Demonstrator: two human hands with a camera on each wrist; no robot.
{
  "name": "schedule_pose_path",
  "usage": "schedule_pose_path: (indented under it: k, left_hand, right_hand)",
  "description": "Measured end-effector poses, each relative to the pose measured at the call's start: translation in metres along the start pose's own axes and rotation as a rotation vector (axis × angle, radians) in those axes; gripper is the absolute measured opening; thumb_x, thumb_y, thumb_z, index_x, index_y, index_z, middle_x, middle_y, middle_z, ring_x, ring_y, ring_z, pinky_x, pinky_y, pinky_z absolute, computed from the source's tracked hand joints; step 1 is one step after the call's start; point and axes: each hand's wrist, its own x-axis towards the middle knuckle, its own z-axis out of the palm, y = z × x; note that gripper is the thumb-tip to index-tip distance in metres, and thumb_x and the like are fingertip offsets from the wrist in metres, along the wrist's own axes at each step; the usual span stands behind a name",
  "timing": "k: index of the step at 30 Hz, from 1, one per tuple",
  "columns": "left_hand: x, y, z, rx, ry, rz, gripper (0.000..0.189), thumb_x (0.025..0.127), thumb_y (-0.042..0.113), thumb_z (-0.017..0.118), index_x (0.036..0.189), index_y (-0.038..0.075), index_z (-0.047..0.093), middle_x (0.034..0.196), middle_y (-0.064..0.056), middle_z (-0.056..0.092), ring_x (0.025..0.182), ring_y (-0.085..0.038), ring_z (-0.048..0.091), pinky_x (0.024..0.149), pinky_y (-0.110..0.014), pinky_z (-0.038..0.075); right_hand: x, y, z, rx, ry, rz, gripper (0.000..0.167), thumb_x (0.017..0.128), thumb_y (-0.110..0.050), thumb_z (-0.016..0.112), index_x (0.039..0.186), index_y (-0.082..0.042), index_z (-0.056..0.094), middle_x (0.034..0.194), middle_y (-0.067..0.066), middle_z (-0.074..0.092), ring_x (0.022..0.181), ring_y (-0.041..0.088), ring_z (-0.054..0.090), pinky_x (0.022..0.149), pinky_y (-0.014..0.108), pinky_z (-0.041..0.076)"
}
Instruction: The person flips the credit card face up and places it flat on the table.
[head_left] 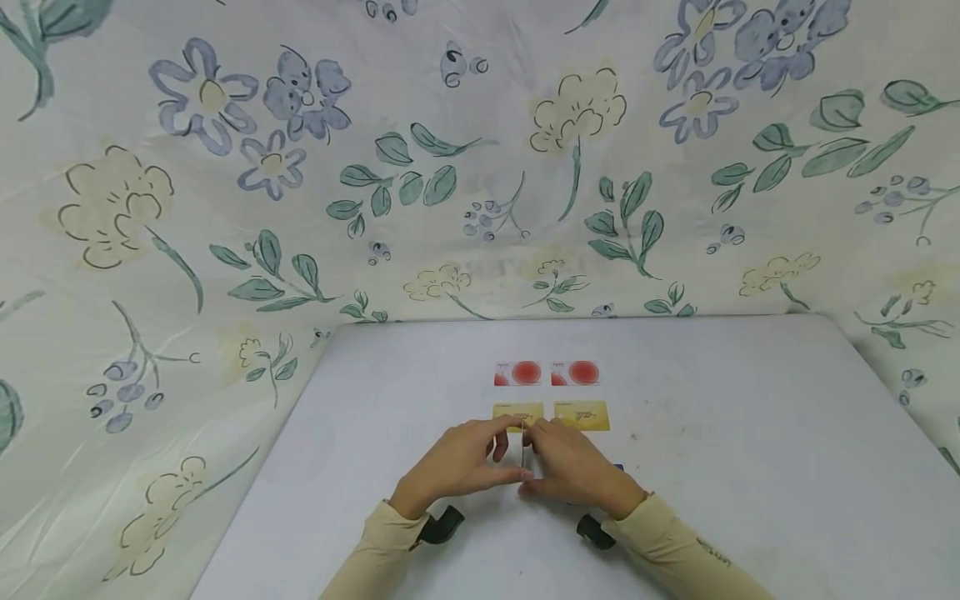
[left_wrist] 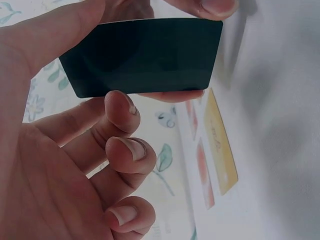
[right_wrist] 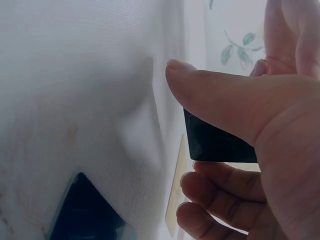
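Observation:
Between both hands a dark card (left_wrist: 145, 57) stands on edge over the table; the head view shows only its thin edge. My left hand (head_left: 468, 458) pinches it between thumb and index finger, the other fingers loosely bent below. From the opposite side my right hand (head_left: 573, 467) holds the same card, its thumb (right_wrist: 220, 95) across the face and fingers curled at the lower edge. Beside the right wrist lies a dark blue card (right_wrist: 85, 215), mostly hidden by that hand in the head view. A yellow card (head_left: 585, 415) lies just beyond the fingers.
Another yellow card (head_left: 504, 409) lies partly behind the left fingers. Farther back, two white cards with red circles, a left one (head_left: 517, 373) and a right one (head_left: 575, 373), form a row. The white table (head_left: 735, 433) meets a floral cloth (head_left: 480, 167) at its back edge.

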Motion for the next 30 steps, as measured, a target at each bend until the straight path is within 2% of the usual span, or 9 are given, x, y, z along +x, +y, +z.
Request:
schedule_pose_path:
  k: [9, 15, 24, 30]
  left_hand:
    - [-0.002, -0.002, -0.005, -0.005, 0.005, -0.002, 0.064, 0.085, 0.053, 0.080, 0.138, 0.022, 0.061, 0.082, 0.015, 0.055, 0.070, -0.002, 0.048, 0.059, -0.019, 0.037]
    - [-0.003, -0.004, -0.010, -0.025, 0.009, 0.004, 0.066, 0.087, 0.052, 0.079, 0.141, 0.021, 0.059, 0.082, 0.014, 0.056, 0.070, -0.002, 0.047, 0.059, -0.019, 0.036]
    - [-0.007, -0.006, -0.018, -0.050, 0.014, -0.012, 0.065, 0.087, 0.050, 0.080, 0.140, 0.018, 0.059, 0.081, 0.013, 0.056, 0.068, -0.003, 0.046, 0.058, -0.020, 0.036]
    - [-0.007, -0.009, -0.019, -0.027, 0.009, -0.021, 0.064, 0.087, 0.051, 0.079, 0.139, 0.019, 0.059, 0.081, 0.015, 0.055, 0.068, -0.003, 0.046, 0.058, -0.021, 0.037]
  right_hand:
    - [0.000, 0.000, -0.001, -0.013, -0.009, -0.002, 0.056, 0.078, -0.039, 0.090, 0.117, -0.009, 0.065, 0.112, 0.001, 0.067, 0.097, 0.017, 0.061, 0.088, 0.036, 0.051]
    - [-0.001, -0.001, -0.005, -0.014, -0.015, 0.018, 0.057, 0.077, -0.039, 0.091, 0.117, -0.007, 0.065, 0.111, 0.002, 0.067, 0.096, 0.017, 0.058, 0.086, 0.037, 0.051]
    - [0.000, 0.000, -0.010, -0.035, -0.048, 0.051, 0.060, 0.077, -0.040, 0.091, 0.119, -0.006, 0.065, 0.111, 0.005, 0.068, 0.102, 0.020, 0.061, 0.095, 0.042, 0.053]
    - [0.000, 0.002, -0.012, -0.055, -0.042, 0.048, 0.061, 0.076, -0.041, 0.092, 0.118, -0.006, 0.065, 0.108, 0.004, 0.067, 0.098, 0.019, 0.058, 0.091, 0.041, 0.052]
